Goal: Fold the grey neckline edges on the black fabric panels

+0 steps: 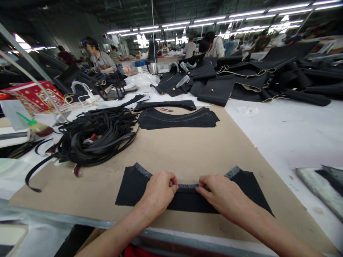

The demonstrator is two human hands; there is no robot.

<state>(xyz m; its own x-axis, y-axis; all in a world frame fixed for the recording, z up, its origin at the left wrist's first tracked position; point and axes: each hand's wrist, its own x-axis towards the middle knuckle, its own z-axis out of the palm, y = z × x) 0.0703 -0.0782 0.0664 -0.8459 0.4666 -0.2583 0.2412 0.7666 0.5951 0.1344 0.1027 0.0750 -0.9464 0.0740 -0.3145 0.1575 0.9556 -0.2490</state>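
A black fabric panel [193, 203] with a curved inner edge lies flat near the table's front edge. Along that curve runs a narrow grey-speckled strip [188, 186], showing between my hands and again near both upper corners. My left hand [163, 186] pinches the curved edge left of its middle, thumb and fingers together. On the right side my right hand [213, 185] pinches the same edge, a short gap away. Both wrists cover parts of the panel. Farther back sits a stack of similar black panels [178, 119] with a pale line along the curve.
Brown paper [187, 150] covers the work surface. At left lies a heap of black strips [99, 139], beside a glue bottle with a green nozzle [36, 125]. Black bag pieces [214, 89] are piled at the back. A co-worker [98, 57] is at the far left.
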